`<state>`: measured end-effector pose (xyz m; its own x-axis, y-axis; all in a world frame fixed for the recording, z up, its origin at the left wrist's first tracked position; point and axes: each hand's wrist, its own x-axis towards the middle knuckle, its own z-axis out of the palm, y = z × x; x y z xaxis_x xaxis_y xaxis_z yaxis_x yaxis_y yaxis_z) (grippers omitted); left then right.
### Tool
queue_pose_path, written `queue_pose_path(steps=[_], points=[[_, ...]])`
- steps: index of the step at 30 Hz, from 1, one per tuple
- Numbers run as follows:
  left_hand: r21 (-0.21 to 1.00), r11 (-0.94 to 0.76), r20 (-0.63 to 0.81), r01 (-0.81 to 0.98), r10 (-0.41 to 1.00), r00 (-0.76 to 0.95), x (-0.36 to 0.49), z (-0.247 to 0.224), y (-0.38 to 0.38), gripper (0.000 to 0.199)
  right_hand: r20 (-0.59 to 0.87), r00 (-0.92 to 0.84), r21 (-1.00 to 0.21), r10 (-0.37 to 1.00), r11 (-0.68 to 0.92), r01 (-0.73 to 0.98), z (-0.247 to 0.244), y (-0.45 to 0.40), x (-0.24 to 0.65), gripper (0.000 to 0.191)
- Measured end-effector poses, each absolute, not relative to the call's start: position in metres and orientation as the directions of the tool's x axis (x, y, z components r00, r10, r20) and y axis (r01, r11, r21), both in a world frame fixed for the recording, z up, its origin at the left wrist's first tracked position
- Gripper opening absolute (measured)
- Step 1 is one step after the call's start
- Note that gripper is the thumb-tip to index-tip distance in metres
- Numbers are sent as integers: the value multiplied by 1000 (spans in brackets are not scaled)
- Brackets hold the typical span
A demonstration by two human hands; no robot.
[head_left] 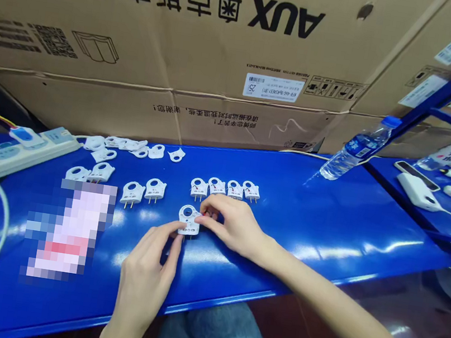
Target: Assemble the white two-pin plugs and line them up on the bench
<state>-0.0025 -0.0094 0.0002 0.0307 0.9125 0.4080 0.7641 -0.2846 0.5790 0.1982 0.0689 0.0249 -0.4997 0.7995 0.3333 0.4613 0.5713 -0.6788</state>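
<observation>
A white two-pin plug housing (188,223) with a round hole in its upper part stands over the blue table in front of me. My left hand (150,262) pinches its lower left side between thumb and index finger. At its upper right edge are the closed fingertips of my right hand (234,224), with a bit of something small and red showing between them; its kind is too small to make out. Just behind, a row of several similar plug housings (217,186) bears small dark red marks or wires. Two more plug housings (132,193) stand to the left.
Loose white ring-shaped parts (156,151) lie at the back left, near a power strip (20,152). A pixelated patch (72,231) hides something at left. A water bottle (355,149) leans against the blue frame at right. Behind the blue table (327,224) stands a large cardboard box (209,48).
</observation>
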Motion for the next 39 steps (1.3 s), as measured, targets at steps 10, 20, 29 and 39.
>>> queue_pose_path(steps=[10,20,29,39], points=[[605,-260,356,753,934,37,-2,0,-10,25,348,-514,-701,784,582,413,23,67,195,15],[590,-300,389,749,919,61,-3,-1,-9,23,365,-530,-653,766,616,441,19,67,193,16],[586,-301,397,753,916,58,-2,-2,-9,22,326,-553,-612,767,617,495,20,66,194,18],[569,-326,421,755,904,73,-2,-1,-10,23,266,-643,-398,718,689,605,30,66,195,22]])
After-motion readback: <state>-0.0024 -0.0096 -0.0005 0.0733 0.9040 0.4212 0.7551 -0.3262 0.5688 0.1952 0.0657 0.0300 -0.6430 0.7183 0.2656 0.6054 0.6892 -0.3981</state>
